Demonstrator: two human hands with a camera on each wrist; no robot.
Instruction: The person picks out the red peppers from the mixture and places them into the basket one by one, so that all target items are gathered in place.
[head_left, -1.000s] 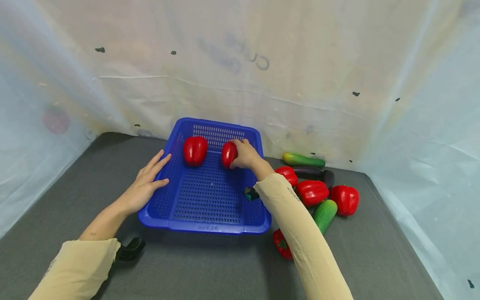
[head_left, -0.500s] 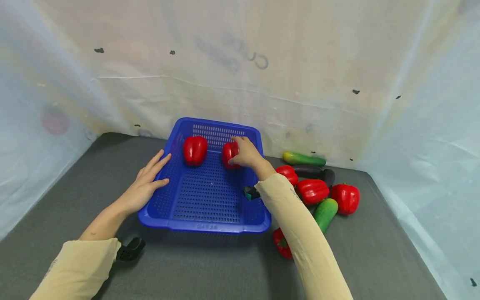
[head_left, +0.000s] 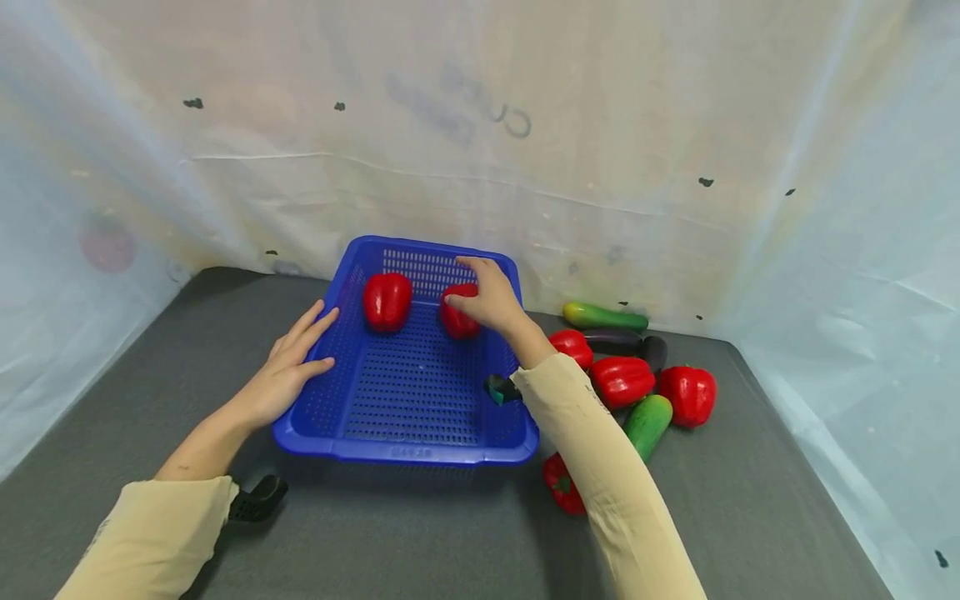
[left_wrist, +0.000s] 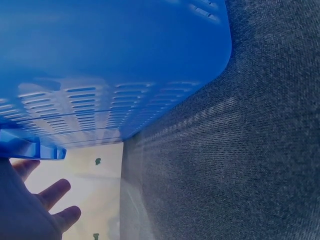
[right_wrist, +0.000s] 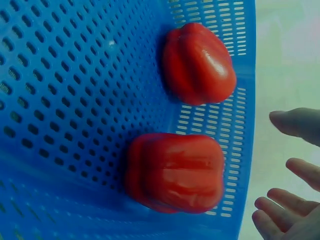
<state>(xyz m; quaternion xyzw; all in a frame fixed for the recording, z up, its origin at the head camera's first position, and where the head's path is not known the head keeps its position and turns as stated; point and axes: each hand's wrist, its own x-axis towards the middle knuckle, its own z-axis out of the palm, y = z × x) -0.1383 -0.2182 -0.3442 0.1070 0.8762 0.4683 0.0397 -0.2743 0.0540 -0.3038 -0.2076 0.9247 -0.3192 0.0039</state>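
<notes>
A blue plastic basket (head_left: 420, 392) with slotted walls holds two red bell peppers at its far end. The left pepper (head_left: 387, 302) stands near the far left corner; the right pepper (head_left: 456, 315) lies near the far right corner, partly behind my right hand. My right hand (head_left: 491, 296) hovers over that pepper with fingers spread and nothing held; in the right wrist view its fingers (right_wrist: 295, 125) are apart from both peppers. My left hand (head_left: 288, 371) rests on the basket's left rim with straight, spread fingers. From the left wrist view, its fingers (left_wrist: 55, 192) extend beside the basket's rim (left_wrist: 35, 147).
Right of the basket lie several more red bell peppers (head_left: 622, 382), a cucumber (head_left: 648, 425), a yellow-green cucumber-like vegetable (head_left: 603, 317) and dark eggplants (head_left: 611, 340). Another pepper (head_left: 562, 483) sits partly under my right forearm. Plastic sheeting (head_left: 600, 167) hangs behind the grey table (head_left: 390, 542).
My right hand has let go of the right pepper inside the basket and lifted slightly, its fingers spreading. The left hand stays on the rim.
</notes>
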